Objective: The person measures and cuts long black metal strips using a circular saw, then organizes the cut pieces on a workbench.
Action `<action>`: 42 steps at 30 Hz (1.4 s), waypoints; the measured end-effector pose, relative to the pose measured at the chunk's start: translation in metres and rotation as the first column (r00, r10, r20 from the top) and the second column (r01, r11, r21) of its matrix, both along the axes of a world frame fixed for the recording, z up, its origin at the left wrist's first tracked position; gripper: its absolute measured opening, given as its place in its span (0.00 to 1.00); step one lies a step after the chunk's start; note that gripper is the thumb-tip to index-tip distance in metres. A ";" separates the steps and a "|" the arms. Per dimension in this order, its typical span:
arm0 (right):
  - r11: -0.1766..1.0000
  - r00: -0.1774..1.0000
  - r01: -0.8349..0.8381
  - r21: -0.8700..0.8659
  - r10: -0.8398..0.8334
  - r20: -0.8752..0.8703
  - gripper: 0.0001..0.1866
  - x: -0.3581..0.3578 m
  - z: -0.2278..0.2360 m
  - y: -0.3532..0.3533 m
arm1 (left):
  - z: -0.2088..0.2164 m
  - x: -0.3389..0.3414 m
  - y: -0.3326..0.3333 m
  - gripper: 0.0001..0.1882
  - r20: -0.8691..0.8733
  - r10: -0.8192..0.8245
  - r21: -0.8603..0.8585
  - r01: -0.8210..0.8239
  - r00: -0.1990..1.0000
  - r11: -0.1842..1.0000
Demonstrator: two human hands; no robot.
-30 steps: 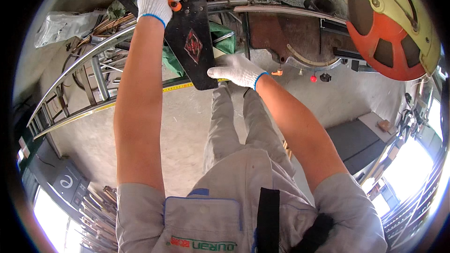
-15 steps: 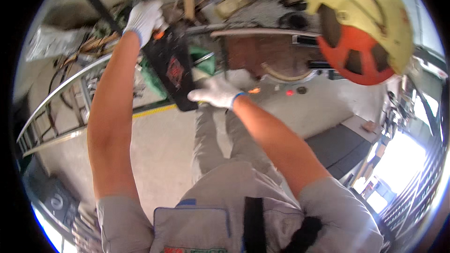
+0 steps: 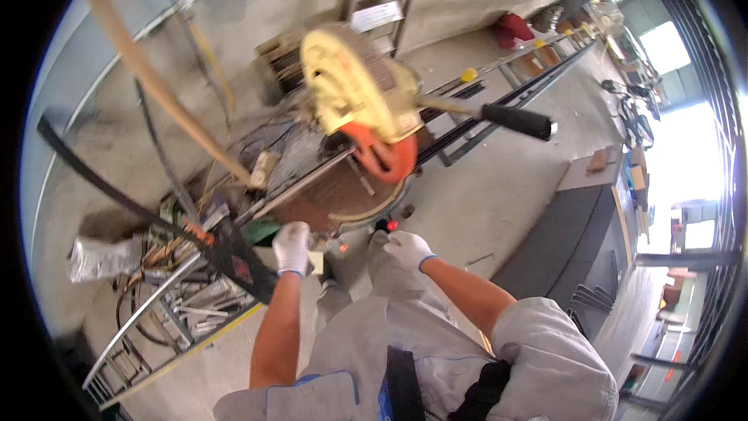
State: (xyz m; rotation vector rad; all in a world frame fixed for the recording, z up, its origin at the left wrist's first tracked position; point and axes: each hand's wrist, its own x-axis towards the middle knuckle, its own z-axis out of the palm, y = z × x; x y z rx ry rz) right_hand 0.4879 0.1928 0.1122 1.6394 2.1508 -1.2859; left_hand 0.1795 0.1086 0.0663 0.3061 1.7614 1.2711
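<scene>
My left hand (image 3: 291,248), in a white glove with a blue cuff, is raised in front of me. Its fingers look curled, and what they hold, if anything, is hidden. A small cream piece (image 3: 316,262) shows right beside it; whether they touch I cannot tell. Just left of that hand stands a tapered black panel (image 3: 241,263) with a red emblem, leaning at a slant. My right hand (image 3: 409,251), gloved alike, is over my legs with loosely spread fingers and no visible object. Ahead is a cut-off saw (image 3: 351,86) with a yellow guard, orange lower cover and black-gripped handle (image 3: 514,121).
A wooden pole (image 3: 160,93) and a dark hose (image 3: 109,187) slant up at the left. Metal offcuts (image 3: 206,308) lie in a frame below them. Past the saw runs a long rail (image 3: 506,101). Dark grey panels (image 3: 557,238) lie at right. A red knob (image 3: 393,226) is near my right hand.
My left hand has let go of the black panel's upper end and come down nearer me. My right hand has moved off its lower end. The view has turned, bringing the saw nearer the middle.
</scene>
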 end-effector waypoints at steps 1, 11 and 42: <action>0.998 0.997 0.063 0.010 -0.064 0.050 0.25 0.029 0.000 0.009 | 0.005 0.037 0.029 0.11 0.195 -0.010 -0.033 0.016 0.981 0.999; 0.962 0.970 0.235 0.140 -0.240 0.022 0.26 0.225 -0.006 0.066 | -0.278 0.126 0.222 0.26 0.859 -0.512 0.415 -0.552 -0.026 0.723; 0.915 0.909 0.403 0.021 -0.403 0.107 0.28 0.162 0.011 -0.039 | -0.101 -0.078 0.023 0.32 0.498 0.776 -0.381 -0.706 0.387 0.597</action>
